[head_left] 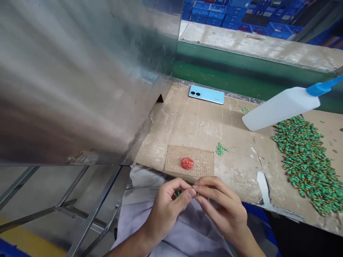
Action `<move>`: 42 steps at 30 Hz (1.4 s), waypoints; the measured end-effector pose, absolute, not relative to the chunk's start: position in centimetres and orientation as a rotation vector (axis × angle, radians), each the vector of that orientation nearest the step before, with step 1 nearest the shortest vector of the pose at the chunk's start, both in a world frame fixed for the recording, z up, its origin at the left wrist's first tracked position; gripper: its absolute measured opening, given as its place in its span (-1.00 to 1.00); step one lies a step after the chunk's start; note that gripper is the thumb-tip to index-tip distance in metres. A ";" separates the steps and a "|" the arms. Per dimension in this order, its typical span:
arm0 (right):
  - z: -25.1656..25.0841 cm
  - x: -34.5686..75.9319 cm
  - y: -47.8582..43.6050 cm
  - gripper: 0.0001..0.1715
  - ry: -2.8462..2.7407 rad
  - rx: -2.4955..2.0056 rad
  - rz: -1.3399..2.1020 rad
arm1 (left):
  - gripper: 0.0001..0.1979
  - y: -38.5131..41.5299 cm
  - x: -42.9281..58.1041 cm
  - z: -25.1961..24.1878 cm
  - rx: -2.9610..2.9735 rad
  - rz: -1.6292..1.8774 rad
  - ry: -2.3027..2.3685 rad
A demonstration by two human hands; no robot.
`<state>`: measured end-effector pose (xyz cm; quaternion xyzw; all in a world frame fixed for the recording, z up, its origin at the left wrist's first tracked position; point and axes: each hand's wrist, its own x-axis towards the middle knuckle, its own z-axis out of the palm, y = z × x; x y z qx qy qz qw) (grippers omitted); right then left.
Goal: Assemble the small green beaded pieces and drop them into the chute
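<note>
Grip: left hand (pixel 164 214), right hand (pixel 223 210) pinching tiny item (pixel 196 190), maybe bead; cardboard-topped bench (pixel 235 171) ahead.

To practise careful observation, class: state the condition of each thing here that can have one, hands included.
Left hand: curled, small green pieces in its fingers.
Right hand: fingertips pinched, held item too small to tell.
Smartphone: lying flat, back up.
Squeeze bottle: tilted, blue nozzle on.
Main green heap: spread wide, loose.

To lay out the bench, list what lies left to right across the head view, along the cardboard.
Galvanized sheet-metal panel → speckled pad bearing a red translucent disc → small green cluster → heap of green parts
</note>
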<state>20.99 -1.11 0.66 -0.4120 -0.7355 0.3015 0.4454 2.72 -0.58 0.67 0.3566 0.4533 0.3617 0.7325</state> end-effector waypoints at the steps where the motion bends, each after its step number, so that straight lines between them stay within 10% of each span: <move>1: 0.6 20.9 -1.0 -0.67 -1.787 -1.027 0.792 | -0.56 -0.5 2.6 0.8 0.838 0.802 1.014; 24: 1.7 22.0 1.2 -0.76 -1.791 -0.964 1.091 | -0.66 0.1 1.5 1.8 1.341 0.721 1.013; 42: 0.5 22.2 4.2 -0.86 -1.995 -1.310 0.704 | -0.85 0.2 1.7 1.3 1.065 0.592 1.092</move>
